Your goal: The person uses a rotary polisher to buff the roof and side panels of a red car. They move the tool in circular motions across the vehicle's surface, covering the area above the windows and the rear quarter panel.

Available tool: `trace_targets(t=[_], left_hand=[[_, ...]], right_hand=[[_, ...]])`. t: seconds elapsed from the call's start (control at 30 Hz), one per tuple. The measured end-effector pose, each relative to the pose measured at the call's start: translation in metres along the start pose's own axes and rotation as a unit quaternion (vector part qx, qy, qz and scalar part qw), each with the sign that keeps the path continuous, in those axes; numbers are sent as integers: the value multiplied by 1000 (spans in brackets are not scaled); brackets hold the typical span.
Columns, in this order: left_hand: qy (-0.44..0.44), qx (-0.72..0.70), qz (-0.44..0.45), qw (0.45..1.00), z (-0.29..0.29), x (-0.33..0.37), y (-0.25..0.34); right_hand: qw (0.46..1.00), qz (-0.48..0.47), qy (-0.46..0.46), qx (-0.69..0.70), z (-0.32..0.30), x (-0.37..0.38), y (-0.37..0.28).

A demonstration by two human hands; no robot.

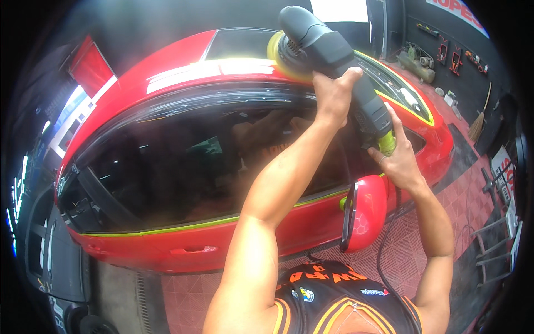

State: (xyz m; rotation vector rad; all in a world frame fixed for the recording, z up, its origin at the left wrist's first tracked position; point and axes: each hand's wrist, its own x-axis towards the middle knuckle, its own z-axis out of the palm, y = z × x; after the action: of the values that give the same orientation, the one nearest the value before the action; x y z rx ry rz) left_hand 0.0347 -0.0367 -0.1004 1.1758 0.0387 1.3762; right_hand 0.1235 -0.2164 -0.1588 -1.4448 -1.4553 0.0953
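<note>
A black car polisher (pixel 328 47) with a yellow foam pad (pixel 274 47) rests against the roof edge of a red car (pixel 167 72), above the side window. My left hand (pixel 334 94) is closed around the front part of the polisher's body, thumb along its side. At the tail end, my right hand (pixel 399 161) wraps round the rear of the polisher by its lime-green end (pixel 386 143). The pad tilts toward the roof; its working face is mostly hidden. Yellow-green masking tape (pixel 167 229) runs along the window's lower trim and around the windshield.
A red side mirror (pixel 368 214) sticks out below my arms. The polisher's black cord (pixel 380 261) hangs down past the mirror to my body. Red tiles (pixel 411 239) cover the floor. At the right stand a broom (pixel 479 119), a compressor (pixel 416 62) and a metal rack (pixel 495 245).
</note>
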Motion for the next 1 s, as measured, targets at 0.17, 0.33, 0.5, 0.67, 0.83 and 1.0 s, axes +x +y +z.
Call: trace_targets(t=[0.17, 0.33, 0.5, 0.67, 0.83, 1.0], left_hand=[[-25, -17, 8, 1000, -3, -1, -2], [-16, -11, -44, 999, -24, 5, -9], [-57, 27, -109, 992, -50, 19, 1], [-77, 27, -131, 988, -55, 18, 9], [-52, 45, -120, 990, -26, 8, 9], [-73, 42, -72, 994, -20, 1, -18]], right_hand=[[1000, -8, 14, 3, 3, -8, 1], [992, -77, 36, -92, -2, -16, 6], [998, -52, -3, 36, 7, -1, 14], [998, -16, -62, -3, 2, 0, 3], [999, -27, -37, -7, -12, 0, 9], [999, -42, 5, -6, -4, -11, 28]])
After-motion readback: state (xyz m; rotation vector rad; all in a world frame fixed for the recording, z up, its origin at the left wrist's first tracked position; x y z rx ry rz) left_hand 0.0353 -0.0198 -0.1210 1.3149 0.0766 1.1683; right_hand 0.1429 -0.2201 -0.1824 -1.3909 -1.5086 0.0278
